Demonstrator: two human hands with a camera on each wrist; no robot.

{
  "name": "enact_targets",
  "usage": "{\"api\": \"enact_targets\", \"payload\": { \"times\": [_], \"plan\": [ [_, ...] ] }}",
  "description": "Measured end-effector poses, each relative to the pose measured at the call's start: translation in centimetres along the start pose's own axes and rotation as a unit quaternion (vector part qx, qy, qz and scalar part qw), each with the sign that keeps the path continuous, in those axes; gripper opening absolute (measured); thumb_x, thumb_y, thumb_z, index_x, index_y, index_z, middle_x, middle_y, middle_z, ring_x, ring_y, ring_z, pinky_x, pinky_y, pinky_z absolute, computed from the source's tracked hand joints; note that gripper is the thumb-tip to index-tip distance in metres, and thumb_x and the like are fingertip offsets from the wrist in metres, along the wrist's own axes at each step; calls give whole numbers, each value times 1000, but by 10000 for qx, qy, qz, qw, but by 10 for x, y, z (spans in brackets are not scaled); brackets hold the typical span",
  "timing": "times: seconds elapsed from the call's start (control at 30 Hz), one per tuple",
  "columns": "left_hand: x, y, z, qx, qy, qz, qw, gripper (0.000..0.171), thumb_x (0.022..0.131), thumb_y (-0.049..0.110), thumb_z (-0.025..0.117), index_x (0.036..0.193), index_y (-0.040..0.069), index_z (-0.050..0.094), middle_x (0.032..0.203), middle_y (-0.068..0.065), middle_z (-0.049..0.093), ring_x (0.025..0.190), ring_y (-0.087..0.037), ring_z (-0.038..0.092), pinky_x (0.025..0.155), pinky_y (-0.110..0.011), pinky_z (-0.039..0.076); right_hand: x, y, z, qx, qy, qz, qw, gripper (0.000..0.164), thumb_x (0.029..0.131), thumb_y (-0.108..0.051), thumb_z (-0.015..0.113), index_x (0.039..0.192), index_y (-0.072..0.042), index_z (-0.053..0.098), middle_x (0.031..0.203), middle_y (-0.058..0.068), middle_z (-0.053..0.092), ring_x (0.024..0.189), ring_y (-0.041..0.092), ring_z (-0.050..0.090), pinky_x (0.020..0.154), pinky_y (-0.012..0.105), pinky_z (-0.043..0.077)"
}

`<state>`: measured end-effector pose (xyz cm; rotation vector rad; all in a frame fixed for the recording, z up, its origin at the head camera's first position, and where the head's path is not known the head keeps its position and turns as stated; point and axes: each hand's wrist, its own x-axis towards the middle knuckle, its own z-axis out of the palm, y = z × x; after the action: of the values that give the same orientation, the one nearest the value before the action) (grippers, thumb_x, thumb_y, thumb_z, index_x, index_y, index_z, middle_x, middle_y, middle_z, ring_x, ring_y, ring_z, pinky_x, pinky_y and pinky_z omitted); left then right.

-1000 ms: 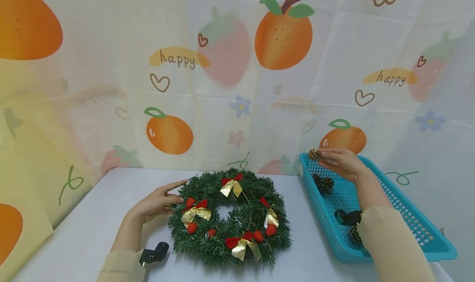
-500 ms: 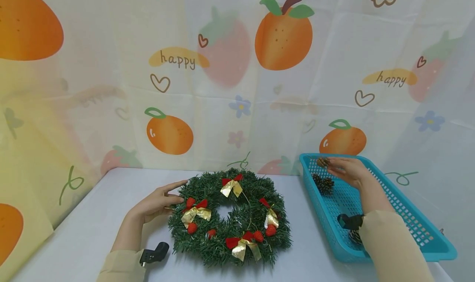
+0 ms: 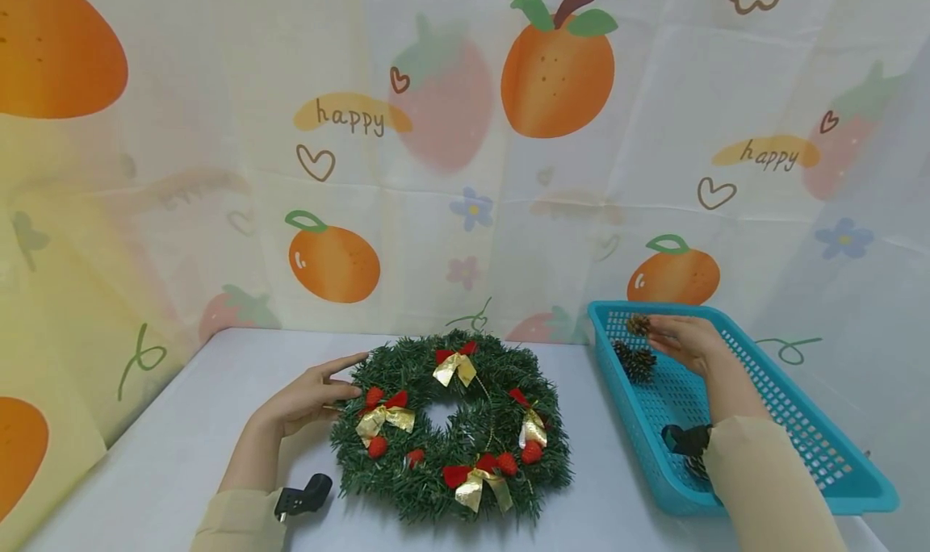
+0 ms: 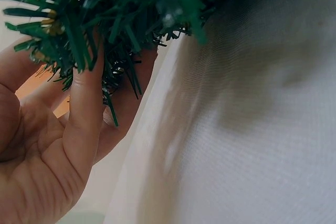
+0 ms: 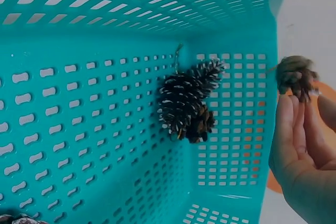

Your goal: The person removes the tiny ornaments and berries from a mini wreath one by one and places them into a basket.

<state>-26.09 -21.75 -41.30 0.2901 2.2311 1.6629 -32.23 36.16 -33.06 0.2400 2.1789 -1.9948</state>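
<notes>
A green Christmas wreath (image 3: 512, 366) with red-and-gold bows and red berries lies on the white table in the head view. At its left edge, my left hand (image 3: 308, 399) grips the greenery (image 4: 142, 9); some fingertips are hidden among the needles. My right hand (image 3: 690, 340) pinches a small brown pine cone (image 3: 638, 324) at its fingertips, near the far end of the blue basket (image 3: 632, 423). In the right wrist view, the held pine cone (image 5: 296, 77) appears beside the basket's end wall, above the right hand (image 5: 307, 156).
Inside the basket, dark pine cones (image 5: 181, 100) with white-tipped scales cluster at the far end. Another cone (image 3: 695, 465) sits near its front, partly covered by the right wrist's camera (image 3: 686, 439). A fruit-printed cloth (image 3: 450, 237) hangs behind the white table (image 3: 167, 455).
My right hand has drawn the pine cone from the basket's far left corner a little to the right and toward me. My left hand and the wreath stay in place.
</notes>
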Motion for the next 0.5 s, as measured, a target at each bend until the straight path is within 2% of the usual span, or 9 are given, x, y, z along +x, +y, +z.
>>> {"api": "enact_targets", "payload": {
  "times": [0.13, 0.4, 0.5],
  "plan": [
    [0, -1, 0, -8, -24, -2, 10000, 76, 96, 24, 65, 159, 18, 23, 102, 0, 62, 64, -5, 49, 67, -25, 52, -1, 0, 1, 125, 31, 12, 9999, 62, 102, -16, 52, 154, 6, 25, 86, -11, 65, 80, 1, 67, 84, 21, 57],
    [1, -2, -1, 18, -20, -7, 10000, 75, 97, 23, 64, 159, 18, 22, 105, -2, 62, 64, -6, 50, 66, -26, 52, -1, -1, 4, 130, 21, 13, 9999, 61, 102, -16, 52, 153, 5, 27, 84, -10, 66, 79, 0, 67, 85, 20, 57],
    [1, -3, -2, 19, -19, -17, 10000, 75, 97, 23, 64, 159, 18, 22, 105, -3, 62, 64, -6, 51, 66, -26, 53, -1, -2, 4, 114, -12, -17, 9999, 58, 101, -17, 54, 151, 5, 32, 85, -9, 67, 80, 1, 68, 85, 21, 57]
  ]
}}
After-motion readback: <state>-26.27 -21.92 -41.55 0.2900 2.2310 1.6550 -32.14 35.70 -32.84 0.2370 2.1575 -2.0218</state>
